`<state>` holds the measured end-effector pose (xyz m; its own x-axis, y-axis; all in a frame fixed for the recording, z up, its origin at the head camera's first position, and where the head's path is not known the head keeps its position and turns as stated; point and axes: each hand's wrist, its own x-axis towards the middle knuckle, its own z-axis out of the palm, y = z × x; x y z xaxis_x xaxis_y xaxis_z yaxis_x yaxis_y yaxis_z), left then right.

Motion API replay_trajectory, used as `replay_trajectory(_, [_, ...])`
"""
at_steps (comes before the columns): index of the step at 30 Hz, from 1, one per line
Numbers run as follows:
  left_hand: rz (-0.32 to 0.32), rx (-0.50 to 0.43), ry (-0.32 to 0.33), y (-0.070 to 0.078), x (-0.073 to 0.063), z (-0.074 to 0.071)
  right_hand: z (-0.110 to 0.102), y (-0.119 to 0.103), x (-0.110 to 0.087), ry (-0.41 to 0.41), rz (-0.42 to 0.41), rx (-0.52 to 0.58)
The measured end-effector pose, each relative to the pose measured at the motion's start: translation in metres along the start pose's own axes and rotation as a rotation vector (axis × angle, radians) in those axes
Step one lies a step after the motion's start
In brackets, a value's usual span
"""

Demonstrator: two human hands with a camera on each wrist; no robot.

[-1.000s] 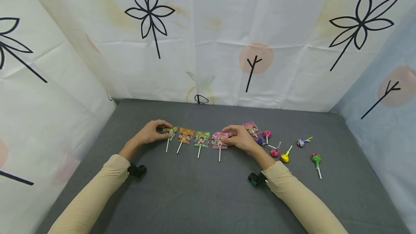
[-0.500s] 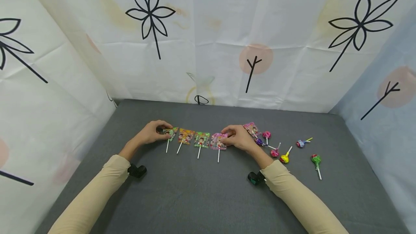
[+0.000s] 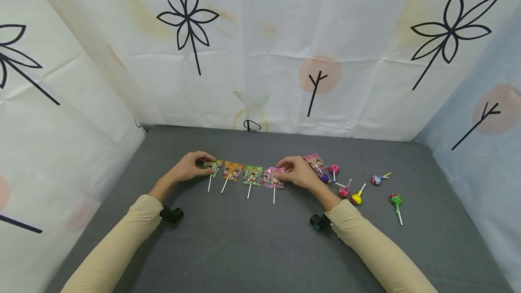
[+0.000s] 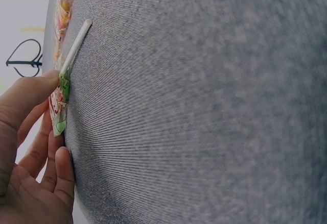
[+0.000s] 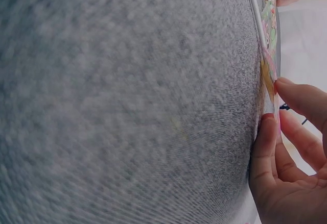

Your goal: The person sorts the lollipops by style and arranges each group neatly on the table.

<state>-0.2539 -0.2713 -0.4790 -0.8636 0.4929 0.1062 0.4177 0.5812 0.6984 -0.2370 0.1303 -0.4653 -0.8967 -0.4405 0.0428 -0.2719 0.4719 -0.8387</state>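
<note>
Several flat-wrapped lollipops lie in a row on the grey table, sticks pointing toward me. At the row's left end my left hand (image 3: 189, 165) pinches the wrapper edge of a green lollipop (image 4: 62, 89) between thumb and fingers. Beside it lie an orange lollipop (image 3: 233, 171) and another green-wrapped lollipop (image 3: 253, 175), neither touched. My right hand (image 3: 299, 172) holds the right edge of a pink lollipop (image 3: 271, 178) at the row's right end. In the right wrist view, thumb and fingers meet at that wrapper, and part of it is hidden.
Right of my right hand lie another pink flat lollipop (image 3: 314, 161) and several round lollipops, among them a purple one (image 3: 324, 177), a yellow one (image 3: 356, 198), a blue one (image 3: 376, 179) and a green one (image 3: 395, 199). Patterned cloth (image 3: 268, 21) walls the table's back and sides.
My right hand has slid the pink lollipop slightly left, closer to the green one beside it. My left hand stays in place on its lollipop.
</note>
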Motion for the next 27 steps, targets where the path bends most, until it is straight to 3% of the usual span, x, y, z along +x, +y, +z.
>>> replay_trajectory(8, [-0.014, -0.009, -0.007, 0.0, 0.0, 0.001, 0.001, 0.0, 0.002, -0.012, -0.018, -0.086])
replay_trajectory(12, [-0.016, -0.007, -0.005, 0.0, -0.001, 0.001, -0.001, -0.001, 0.0, -0.015, -0.02, -0.073])
replay_trajectory(18, [-0.024, -0.013, -0.007, 0.0, 0.0, 0.001, -0.009, 0.003, -0.002, -0.018, -0.035, 0.037])
replay_trajectory(27, [0.0, -0.011, -0.001, 0.002, 0.0, 0.0, -0.039, 0.014, -0.006, 0.094, -0.051, 0.067])
